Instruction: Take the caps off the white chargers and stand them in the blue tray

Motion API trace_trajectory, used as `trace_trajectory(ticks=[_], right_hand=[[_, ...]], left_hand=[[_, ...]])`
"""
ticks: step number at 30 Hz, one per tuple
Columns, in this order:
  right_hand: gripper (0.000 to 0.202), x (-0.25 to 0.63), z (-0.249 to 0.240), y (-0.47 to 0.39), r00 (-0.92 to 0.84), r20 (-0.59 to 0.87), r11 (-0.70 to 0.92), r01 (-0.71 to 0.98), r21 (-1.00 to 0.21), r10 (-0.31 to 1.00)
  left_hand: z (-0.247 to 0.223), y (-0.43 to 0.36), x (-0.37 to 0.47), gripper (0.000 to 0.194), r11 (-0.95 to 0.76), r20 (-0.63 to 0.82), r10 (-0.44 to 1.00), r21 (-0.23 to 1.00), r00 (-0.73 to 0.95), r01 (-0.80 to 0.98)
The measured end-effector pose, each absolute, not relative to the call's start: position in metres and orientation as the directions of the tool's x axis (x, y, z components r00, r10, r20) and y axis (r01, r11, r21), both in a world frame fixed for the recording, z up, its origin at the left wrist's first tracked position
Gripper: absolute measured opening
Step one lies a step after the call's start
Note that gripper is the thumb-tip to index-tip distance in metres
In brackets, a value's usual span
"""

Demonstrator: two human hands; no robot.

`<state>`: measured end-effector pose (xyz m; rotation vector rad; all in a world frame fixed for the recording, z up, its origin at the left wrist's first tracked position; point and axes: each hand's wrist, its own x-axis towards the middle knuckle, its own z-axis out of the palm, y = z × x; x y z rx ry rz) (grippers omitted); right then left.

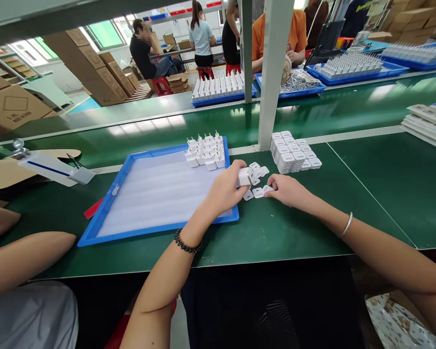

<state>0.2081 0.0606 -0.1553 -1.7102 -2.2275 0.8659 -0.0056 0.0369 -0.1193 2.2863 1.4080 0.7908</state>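
Observation:
My left hand (228, 188) is closed around a white charger plug (244, 177), held just past the right rim of a blue tray (131, 237). Fingers of my right hand (288, 190) pinch a small white cover plate (267, 189) low over the green bench. Several loose cover plates (257, 193) lie between my two hands. Behind them stand neat stacks of the same white plates (289, 151), each with a dark slot. In the tray's far right corner, several white charger plugs (205, 150) stand with their prongs up.
A white metal post (271, 72) rises behind the plates. Past it, a green conveyor (305, 114) runs across, with blue trays of chargers (352, 65) beyond. At left are a white fixture (51, 167) and another person's arm (29, 252). White panels (428, 126) are stacked far right.

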Motion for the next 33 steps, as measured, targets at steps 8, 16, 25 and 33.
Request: trace_trajectory(ticks=[8, 16, 25, 33], right_hand=[[0.021, 0.217, -0.153, 0.069, -0.37, -0.251, 0.142, 0.766, -0.626, 0.894], [0.036, 0.233, -0.116, 0.059, -0.5, 0.084, 0.197, 0.178, -0.964, 0.862], [0.033, 0.219, -0.109, 0.034, -0.409, 0.216, 0.188, -0.108, -0.976, 0.887], [0.026, 0.218, -0.112, 0.031, -0.405, 0.216, 0.14, -0.209, -0.968, 0.888]], left_hand=[[-0.108, 0.031, -0.004, 0.034, -0.438, 0.238, 0.866, 0.786, 0.441, 0.437], [-0.114, 0.03, -0.007, 0.033, -0.402, 0.227, 0.836, 0.872, 0.499, 0.278], [-0.117, 0.023, 0.003, 0.043, -0.391, 0.211, 0.8, 0.893, 0.561, 0.222], [-0.116, 0.018, 0.006, 0.042, -0.363, 0.224, 0.819, 0.915, 0.528, 0.177]])
